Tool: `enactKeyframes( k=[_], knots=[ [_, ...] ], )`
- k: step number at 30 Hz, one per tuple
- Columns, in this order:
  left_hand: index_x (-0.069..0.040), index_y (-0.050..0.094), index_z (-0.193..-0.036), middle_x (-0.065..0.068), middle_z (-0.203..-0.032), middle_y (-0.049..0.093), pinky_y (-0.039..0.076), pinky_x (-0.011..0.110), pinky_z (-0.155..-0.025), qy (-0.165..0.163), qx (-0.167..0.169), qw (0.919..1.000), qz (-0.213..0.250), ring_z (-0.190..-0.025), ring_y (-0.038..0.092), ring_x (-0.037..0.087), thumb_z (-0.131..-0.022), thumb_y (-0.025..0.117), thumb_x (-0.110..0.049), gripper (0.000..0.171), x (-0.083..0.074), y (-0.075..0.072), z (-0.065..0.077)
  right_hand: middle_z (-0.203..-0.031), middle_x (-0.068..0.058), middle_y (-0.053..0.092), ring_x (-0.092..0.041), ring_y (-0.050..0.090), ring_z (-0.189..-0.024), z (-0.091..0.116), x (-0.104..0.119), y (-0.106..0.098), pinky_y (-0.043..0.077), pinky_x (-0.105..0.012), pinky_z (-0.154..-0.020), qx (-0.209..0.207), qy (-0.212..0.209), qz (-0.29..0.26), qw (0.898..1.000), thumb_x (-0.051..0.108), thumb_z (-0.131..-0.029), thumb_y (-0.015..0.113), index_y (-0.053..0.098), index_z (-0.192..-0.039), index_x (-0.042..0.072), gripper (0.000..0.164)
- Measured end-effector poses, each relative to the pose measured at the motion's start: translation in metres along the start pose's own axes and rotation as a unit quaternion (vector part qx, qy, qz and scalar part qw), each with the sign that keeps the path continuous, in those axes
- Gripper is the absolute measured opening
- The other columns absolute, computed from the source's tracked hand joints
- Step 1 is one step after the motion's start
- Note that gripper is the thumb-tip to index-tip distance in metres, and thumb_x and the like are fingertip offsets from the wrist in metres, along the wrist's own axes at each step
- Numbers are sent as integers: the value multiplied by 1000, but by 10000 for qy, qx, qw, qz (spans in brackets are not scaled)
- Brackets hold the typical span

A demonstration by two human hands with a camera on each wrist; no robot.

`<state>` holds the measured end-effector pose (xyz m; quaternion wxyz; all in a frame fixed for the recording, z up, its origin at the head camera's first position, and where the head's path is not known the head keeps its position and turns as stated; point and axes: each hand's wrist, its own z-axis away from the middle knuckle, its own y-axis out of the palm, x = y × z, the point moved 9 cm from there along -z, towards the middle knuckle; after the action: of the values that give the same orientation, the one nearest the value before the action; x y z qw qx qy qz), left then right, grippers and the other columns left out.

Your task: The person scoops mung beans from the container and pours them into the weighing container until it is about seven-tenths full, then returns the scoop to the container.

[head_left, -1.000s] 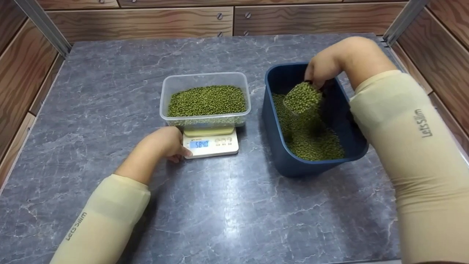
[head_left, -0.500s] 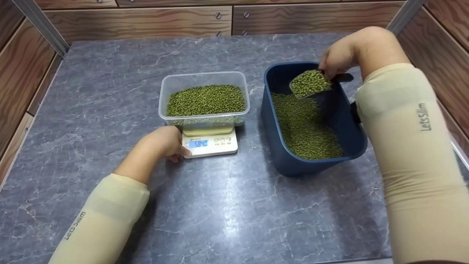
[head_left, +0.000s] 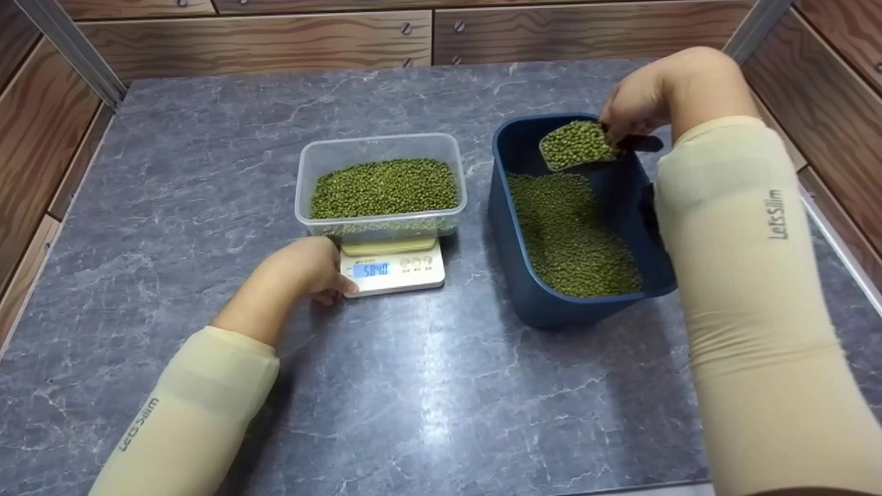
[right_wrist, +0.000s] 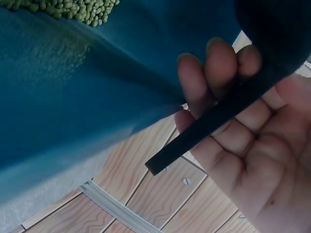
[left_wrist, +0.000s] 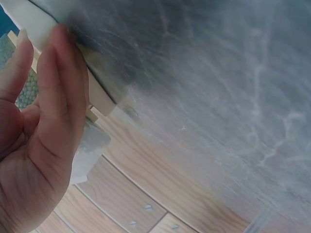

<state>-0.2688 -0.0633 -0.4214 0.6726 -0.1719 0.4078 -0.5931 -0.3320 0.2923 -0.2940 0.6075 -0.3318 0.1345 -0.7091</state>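
In the head view, my right hand (head_left: 635, 103) grips the black handle (right_wrist: 204, 124) of a clear scoop (head_left: 579, 146) heaped with green mung beans. The scoop is inside the upper back part of a deep blue bin (head_left: 518, 293), over the beans (head_left: 575, 234) lying there. My left hand (head_left: 303, 271) holds the front left corner of a white kitchen scale (head_left: 420, 274), thumb at the top corner and the other fingers along its side. A clear plastic container (head_left: 379, 224) partly filled with mung beans (head_left: 386, 186) rests on the scale, whose display reads 584.0.
All of this stands on a grey marble-patterned table (head_left: 386, 393). Wood-look panels (head_left: 255, 43) border the back and both sides, with metal posts at the rear corners. The bin stands to the right of the scale, with a gap between them.
The right hand has raised the filled scoop from low in the bin toward its back right rim, then shifted it slightly left. The left hand and the display reading stay as they were.
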Motion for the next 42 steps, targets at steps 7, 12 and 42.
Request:
enactKeyframes(
  k=[7, 12, 42],
  knots=[
    [-4, 62, -80, 8, -72, 69, 48, 35, -77, 45, -42, 10000, 32, -62, 66, 15, -77, 72, -26, 25, -1, -1, 1, -58, 1, 31, -14, 32, -54, 2, 2, 0, 34, -32, -61, 7, -5, -3, 10000, 4, -93, 36, 33, -61, 13, 33],
    [-3, 63, -80, 9, -72, 68, 48, 35, -76, 90, -59, 9999, -7, -60, 65, 15, -77, 72, -26, 24, -2, -1, 2, -60, 2, 34, -14, 35, -56, 3, 4, -2, 35, -30, -61, 6, -23, -67, 10000, 2, -91, 37, 35, -62, 13, 31],
    [-3, 64, -82, 10, -74, 69, 49, 32, -71, 40, -27, 10000, 40, -64, 65, 18, -77, 72, -25, 24, 0, 1, 4, -70, 3, 48, -12, 49, -68, 5, 10, -9, 43, -26, -69, 195, -12, -388, 9991, 1, -92, 37, 49, -71, 12, 26]
  ],
)
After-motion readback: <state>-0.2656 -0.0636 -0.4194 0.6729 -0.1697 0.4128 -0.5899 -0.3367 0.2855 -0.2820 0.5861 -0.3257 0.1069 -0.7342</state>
